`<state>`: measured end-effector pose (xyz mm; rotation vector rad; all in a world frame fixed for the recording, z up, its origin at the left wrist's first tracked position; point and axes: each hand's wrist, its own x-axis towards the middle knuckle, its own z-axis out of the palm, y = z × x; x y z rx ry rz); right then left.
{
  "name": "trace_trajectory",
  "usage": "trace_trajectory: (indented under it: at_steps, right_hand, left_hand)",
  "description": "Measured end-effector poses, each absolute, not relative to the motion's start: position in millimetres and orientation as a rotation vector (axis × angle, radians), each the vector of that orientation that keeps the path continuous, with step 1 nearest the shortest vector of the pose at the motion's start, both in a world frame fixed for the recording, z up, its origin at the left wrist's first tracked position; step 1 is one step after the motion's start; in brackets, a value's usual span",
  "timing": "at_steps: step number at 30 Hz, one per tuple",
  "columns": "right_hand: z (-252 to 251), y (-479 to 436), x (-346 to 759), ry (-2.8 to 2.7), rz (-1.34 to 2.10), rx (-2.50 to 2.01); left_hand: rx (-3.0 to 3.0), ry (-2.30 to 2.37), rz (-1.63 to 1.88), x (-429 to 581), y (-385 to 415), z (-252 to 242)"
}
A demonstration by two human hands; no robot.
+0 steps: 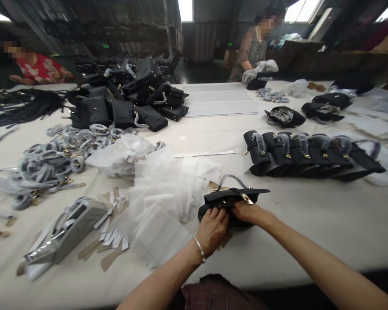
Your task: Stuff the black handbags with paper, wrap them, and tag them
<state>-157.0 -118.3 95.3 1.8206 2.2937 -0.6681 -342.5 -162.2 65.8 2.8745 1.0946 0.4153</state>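
Counter (310,224): long, covered in pale cloth, seen from where I stand at the near edge.

Left hand (215,228): bracelet at the wrist; fingers bent over the bag's near edge, holding it.

Right hand (245,211): reaching into the bag beneath the flap; fingers hidden, so their spread cannot be told.

Bag (226,196): one, black, gold clasp, wrapped handle; on the counter at the near edge, between both hands. Contents hidden.

Grey box (80,224): left, top open, contents too blurred to name.

Card strips (93,249): brown and white, loose beside the box.

White sheets (163,219): thin, overlapping, just left of the bag.

Straps (45,165): a heap, coiled in clear film, gold ends.

White pouch (116,157): crumpled, against the straps; contents unclear.

Row of bags (297,150): six, black, handles wrapped, leaning together at right.

Open bag (284,116): beyond the row, film-wrapped matter showing at its mouth.

Bag pile (129,107): black, gold fittings, far left of centre.

Persons: one in red (42,69), far left; one in a patterned top (250,47), handling white wrapping (261,69).

Room: dim, bright windows (302,10), cartons (297,56) behind.
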Motion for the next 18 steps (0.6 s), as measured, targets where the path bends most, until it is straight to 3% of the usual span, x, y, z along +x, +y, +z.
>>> trace_trajectory:
  at_steps: [4, 9, 18]
  right_hand:
    - [130.0, -128.0, -144.8, 2.270, -0.529, 1.956]
    - [106.9, -106.4, -166.6, 2.165, -0.976, 1.824]
    - [72.3, -78.4, -165.3, 2.170, -1.096, 1.702]
  left_hand:
    - [2.761, 1.124, 0.210, -334.0, -144.6, 73.5]
    - [2.740, 1.011, 0.157, -333.4, -131.1, 72.9]
    - [2.898, 0.953, 0.640, -358.9, -155.8, 88.6]
